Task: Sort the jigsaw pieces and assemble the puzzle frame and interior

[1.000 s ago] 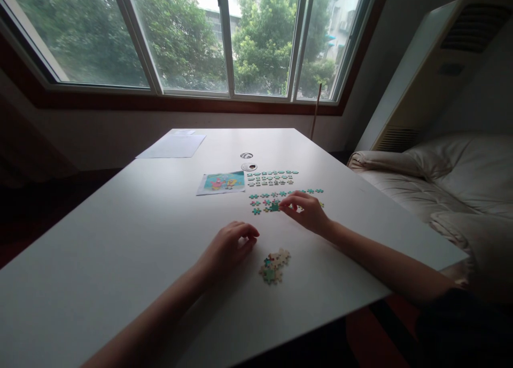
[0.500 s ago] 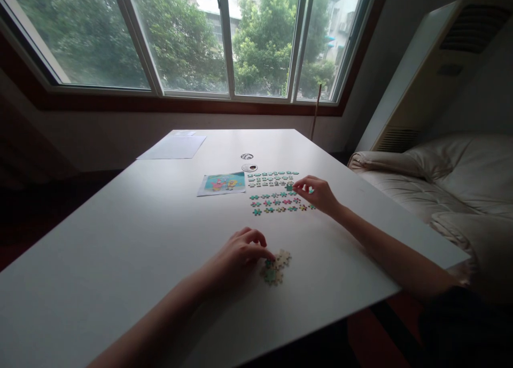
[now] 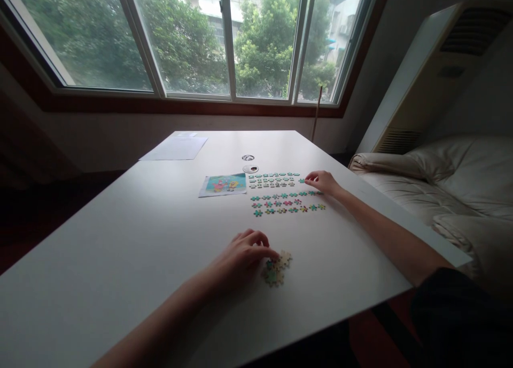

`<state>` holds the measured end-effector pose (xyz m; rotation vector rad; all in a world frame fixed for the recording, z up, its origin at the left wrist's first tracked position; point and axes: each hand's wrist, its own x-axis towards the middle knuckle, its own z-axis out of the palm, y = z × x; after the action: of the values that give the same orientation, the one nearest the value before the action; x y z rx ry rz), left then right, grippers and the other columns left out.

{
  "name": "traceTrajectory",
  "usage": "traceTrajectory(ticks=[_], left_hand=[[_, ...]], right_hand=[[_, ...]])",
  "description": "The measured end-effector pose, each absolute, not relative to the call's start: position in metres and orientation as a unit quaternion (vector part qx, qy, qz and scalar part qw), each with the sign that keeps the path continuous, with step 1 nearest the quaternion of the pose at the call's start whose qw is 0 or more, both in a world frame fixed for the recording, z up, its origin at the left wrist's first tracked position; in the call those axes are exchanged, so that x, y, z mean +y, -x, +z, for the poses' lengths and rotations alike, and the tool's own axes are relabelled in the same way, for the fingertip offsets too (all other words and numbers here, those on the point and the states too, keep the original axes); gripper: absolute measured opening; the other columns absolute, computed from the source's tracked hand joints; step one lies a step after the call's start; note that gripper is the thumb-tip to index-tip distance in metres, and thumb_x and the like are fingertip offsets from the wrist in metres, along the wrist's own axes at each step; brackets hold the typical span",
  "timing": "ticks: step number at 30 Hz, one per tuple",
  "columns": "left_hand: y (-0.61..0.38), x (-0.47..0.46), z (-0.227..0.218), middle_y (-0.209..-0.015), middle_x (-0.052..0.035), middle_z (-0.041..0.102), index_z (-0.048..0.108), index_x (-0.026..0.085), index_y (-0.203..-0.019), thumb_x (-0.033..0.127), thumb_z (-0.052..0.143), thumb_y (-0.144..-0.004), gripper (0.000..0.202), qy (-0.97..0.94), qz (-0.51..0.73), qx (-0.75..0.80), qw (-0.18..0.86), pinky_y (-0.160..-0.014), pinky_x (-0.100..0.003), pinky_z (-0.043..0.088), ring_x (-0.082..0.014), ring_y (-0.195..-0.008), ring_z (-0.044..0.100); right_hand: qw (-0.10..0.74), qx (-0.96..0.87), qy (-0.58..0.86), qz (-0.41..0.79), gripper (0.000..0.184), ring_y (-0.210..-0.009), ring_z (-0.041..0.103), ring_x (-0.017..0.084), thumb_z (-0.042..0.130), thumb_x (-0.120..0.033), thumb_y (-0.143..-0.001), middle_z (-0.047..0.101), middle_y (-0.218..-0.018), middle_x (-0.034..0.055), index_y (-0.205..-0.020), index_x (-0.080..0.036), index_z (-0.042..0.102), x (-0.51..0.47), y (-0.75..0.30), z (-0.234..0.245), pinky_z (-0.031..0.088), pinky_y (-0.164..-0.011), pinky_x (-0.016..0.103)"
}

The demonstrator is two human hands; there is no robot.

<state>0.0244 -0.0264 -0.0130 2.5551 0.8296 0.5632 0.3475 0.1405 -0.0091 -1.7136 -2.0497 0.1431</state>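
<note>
My right hand [image 3: 324,182] is at the right end of the upper puzzle rows. Its thumb and index finger pinch a small green jigsaw piece [image 3: 302,181], low over the table or on it. Loosely bent, my left hand [image 3: 250,248] reaches to a pile of jigsaw pieces [image 3: 276,272] near the front; one digit touches the pile's edge, and the fingers stand apart. Between the hands and the window lie several rows of jigsaw pieces [image 3: 282,196], mostly green with some pink and yellow. Left of them is a cartoon picture sheet [image 3: 224,185].
The white table [image 3: 140,240] fills most of the view. Two small round items [image 3: 250,169] lie beyond the rows. White paper [image 3: 176,148] rests at the far left corner. A pale leather sofa [image 3: 401,170] stands right of the table, below the window's right side.
My right hand has moved right and slightly away with the green piece, uncovering the right ends of the lower rows. My left hand stays at the pile.
</note>
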Motion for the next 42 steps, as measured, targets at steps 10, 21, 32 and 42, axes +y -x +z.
traceTrajectory(ticks=[10,21,32,42], left_hand=[[-0.024,-0.025,-0.015,-0.096,-0.0042,0.059,0.068,0.03,-0.097,0.002,0.046,-0.079,0.039,-0.909,0.205,0.307,0.193,-0.08,-0.034,0.039,-0.0198,-0.09,0.051],[-0.023,-0.024,-0.017,-0.093,-0.0059,0.06,0.068,0.025,-0.092,0.01,0.049,-0.082,0.027,-0.903,0.226,0.321,0.172,-0.079,-0.034,0.04,-0.02,-0.088,0.051],[-0.024,-0.022,-0.021,-0.09,-0.0052,0.061,0.067,0.024,-0.088,0.017,0.051,-0.085,0.018,-0.896,0.246,0.334,0.159,-0.077,-0.033,0.04,-0.0202,-0.088,0.051],[-0.026,-0.04,0.004,-0.092,-0.0044,0.055,0.061,0.021,-0.083,0.041,0.076,-0.062,0.033,-0.918,0.167,0.315,0.175,-0.075,-0.034,0.04,-0.021,-0.082,0.048]], right_hand=[[0.214,-0.727,0.649,0.067,0.023,-0.067,0.059,0.014,0.062,-0.033,-0.074,0.069,-0.08,0.006,-0.086,-0.017,0.072,0.174,-0.35,-0.025,0.04,-0.059,0.023],[0.236,-0.744,0.621,0.061,0.024,-0.07,0.059,0.014,0.055,-0.032,-0.08,0.069,-0.085,0.0063,-0.09,-0.016,0.07,0.152,-0.331,-0.01,0.043,-0.065,0.024],[0.087,-0.916,0.251,0.3,0.029,-0.068,0.055,0.009,0.068,-0.037,-0.072,0.062,-0.088,0.0026,-0.094,-0.018,0.065,0.011,-0.267,0.019,0.045,-0.061,0.019],[0.1,-0.921,0.257,0.276,0.021,-0.065,0.053,0.008,0.068,-0.03,-0.072,0.059,-0.08,0.0013,-0.088,-0.017,0.064,-0.003,-0.253,0.015,0.043,-0.059,0.019]])
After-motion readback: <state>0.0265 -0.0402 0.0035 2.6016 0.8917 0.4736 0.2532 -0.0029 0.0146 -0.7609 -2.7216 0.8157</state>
